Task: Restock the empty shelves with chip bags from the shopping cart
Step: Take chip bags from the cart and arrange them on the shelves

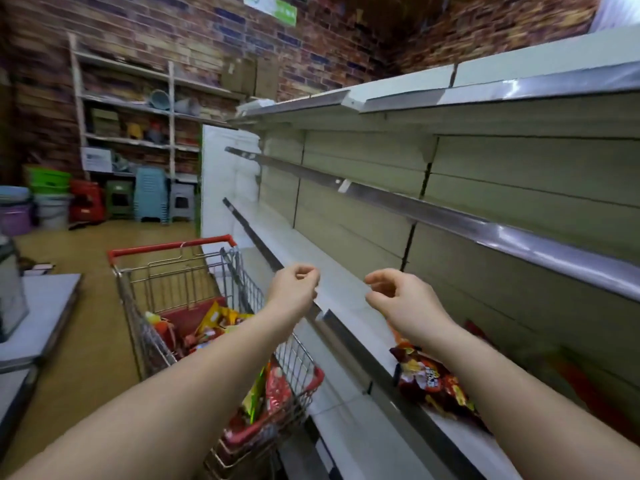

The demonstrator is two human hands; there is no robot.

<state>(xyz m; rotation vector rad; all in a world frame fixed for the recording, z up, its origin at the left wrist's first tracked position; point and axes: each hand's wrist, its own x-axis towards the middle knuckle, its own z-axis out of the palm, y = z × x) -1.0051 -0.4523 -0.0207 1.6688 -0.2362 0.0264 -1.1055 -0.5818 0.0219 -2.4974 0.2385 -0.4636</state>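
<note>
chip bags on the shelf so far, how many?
1 clear: a dark red chip bag on the lower shelf, under the right forearm. Red shapes behind that arm may be more bags; too blurred and hidden to count.

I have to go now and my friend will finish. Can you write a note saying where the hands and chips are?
Left hand: loosely curled, holding nothing, raised over the cart's edge.
Right hand: loosely curled, holding nothing, over the lower shelf.
Done: a red chip bag lies on that shelf under the right forearm; something red farther right is too blurred to tell.
Left: the shopping cart on the left holds more chip bags; the shelves above are bare.
</note>
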